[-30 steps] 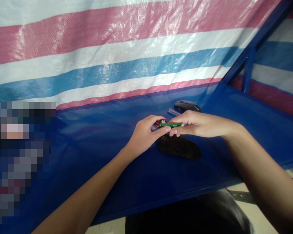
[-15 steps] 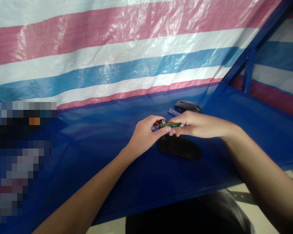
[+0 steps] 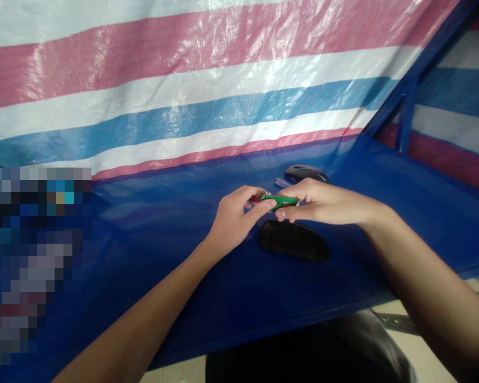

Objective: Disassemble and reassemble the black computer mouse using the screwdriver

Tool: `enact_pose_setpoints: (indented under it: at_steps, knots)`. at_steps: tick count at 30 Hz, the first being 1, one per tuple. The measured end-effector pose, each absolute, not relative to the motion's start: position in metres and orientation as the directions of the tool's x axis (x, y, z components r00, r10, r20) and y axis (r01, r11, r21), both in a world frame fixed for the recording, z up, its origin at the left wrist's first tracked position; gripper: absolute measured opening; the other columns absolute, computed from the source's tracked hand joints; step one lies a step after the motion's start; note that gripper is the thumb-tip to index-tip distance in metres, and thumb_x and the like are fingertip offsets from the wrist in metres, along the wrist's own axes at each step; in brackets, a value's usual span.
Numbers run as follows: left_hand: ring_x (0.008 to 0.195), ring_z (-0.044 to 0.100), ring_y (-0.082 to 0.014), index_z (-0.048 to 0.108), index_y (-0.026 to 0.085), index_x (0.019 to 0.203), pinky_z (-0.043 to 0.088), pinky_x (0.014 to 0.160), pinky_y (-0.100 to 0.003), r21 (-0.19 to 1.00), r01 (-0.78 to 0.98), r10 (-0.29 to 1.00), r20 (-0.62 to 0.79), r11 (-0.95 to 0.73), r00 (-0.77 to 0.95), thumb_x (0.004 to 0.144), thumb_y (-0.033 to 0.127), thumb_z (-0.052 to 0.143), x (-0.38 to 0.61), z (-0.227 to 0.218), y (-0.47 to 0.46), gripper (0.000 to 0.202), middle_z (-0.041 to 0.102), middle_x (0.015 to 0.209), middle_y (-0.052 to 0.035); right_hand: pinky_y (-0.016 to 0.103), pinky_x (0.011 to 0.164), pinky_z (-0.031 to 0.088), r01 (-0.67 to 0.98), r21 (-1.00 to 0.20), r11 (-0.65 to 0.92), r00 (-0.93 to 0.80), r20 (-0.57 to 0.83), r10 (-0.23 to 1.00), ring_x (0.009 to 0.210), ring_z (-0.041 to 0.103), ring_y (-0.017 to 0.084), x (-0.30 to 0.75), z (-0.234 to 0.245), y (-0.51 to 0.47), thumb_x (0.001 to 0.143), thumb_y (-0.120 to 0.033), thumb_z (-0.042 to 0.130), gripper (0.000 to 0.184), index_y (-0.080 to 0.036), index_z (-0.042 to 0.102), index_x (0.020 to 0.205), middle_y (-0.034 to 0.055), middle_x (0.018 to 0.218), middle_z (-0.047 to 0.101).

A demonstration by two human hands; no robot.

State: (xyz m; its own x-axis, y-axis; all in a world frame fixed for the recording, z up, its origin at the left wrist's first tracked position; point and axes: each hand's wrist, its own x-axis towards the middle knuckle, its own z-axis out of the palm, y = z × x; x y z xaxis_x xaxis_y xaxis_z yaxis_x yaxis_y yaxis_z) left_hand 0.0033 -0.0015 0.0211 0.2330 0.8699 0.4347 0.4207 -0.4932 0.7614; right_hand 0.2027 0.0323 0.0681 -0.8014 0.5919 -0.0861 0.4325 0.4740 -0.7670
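Observation:
Both of my hands meet over the blue table, holding a small green piece that looks like a circuit board (image 3: 281, 201). My left hand (image 3: 239, 213) pinches its left end, thumb on the near side; a small metallic part shows by those fingertips. The right end sits between the thumb and fingers of my right hand (image 3: 317, 201). Just below my hands, a black oval shell (image 3: 294, 241) lies on the table. Beyond my right hand rests a black computer mouse (image 3: 306, 173), and beside it a clear, purplish stick-like object (image 3: 282, 183), partly hidden by that hand.
The blue table (image 3: 175, 223) runs back to a striped plastic sheet (image 3: 207, 117) hanging behind it. Blue frame bars (image 3: 407, 114) rise at the right. A pixelated patch hides the left side. My dark-clothed lap shows below the table's front edge.
The green board has tilted, so more of its flat face shows, and it has risen slightly with my hands. The shell and mouse remain in place.

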Motion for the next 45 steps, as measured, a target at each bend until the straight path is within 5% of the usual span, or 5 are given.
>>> enact_pose_setpoints:
  at_steps: [13,27,35,45]
  knots:
    - [0.089,0.063,-0.0153,0.063,0.018,0.105,0.048,0.072,-0.026,0.787,0.443,0.899,0.33,-0.43,0.287,0.085,0.039,0.058,0.0058,0.0197,-0.0028,0.029,0.069,0.1,-0.0038,0.025,0.061,0.047,0.442,-0.769,0.463,-0.799,-0.102,0.593,0.066,0.062,0.013,0.1988,0.0678,0.0325,0.086,-0.038,0.053,0.026,-0.014,0.063,0.082,0.0021,0.074,0.064]
    - [0.081,0.063,-0.0147,0.065,0.019,0.091,0.046,0.071,-0.026,0.8,0.427,0.9,0.313,-0.422,0.303,0.084,0.041,0.058,0.0043,0.0219,-0.0043,0.025,0.07,0.085,-0.0006,0.023,0.059,0.045,0.445,-0.771,0.456,-0.797,-0.11,0.593,0.066,0.062,0.012,0.198,0.0694,0.0305,0.081,-0.025,0.055,0.014,-0.015,0.064,0.081,0.0008,0.074,0.065]
    - [0.075,0.061,-0.0136,0.066,0.018,0.091,0.043,0.066,-0.025,0.779,0.474,0.909,0.311,-0.412,0.278,0.082,0.042,0.06,0.0051,0.0213,-0.0044,0.027,0.07,0.082,-0.0004,0.024,0.057,0.044,0.431,-0.748,0.505,-0.816,-0.083,0.572,0.062,0.061,0.013,0.1969,0.0692,0.0298,0.086,-0.037,0.052,0.026,-0.014,0.063,0.08,0.0009,0.067,0.062]
    - [0.072,0.061,-0.0126,0.068,0.018,0.087,0.042,0.066,-0.024,0.799,0.432,0.901,0.306,-0.418,0.307,0.083,0.044,0.059,0.004,0.0249,-0.005,0.028,0.07,0.079,0.0007,0.022,0.058,0.043,0.427,-0.73,0.534,-0.827,-0.077,0.556,0.064,0.059,0.012,0.1968,0.067,0.0302,0.085,-0.029,0.052,0.018,-0.014,0.062,0.082,0.0003,0.069,0.061]
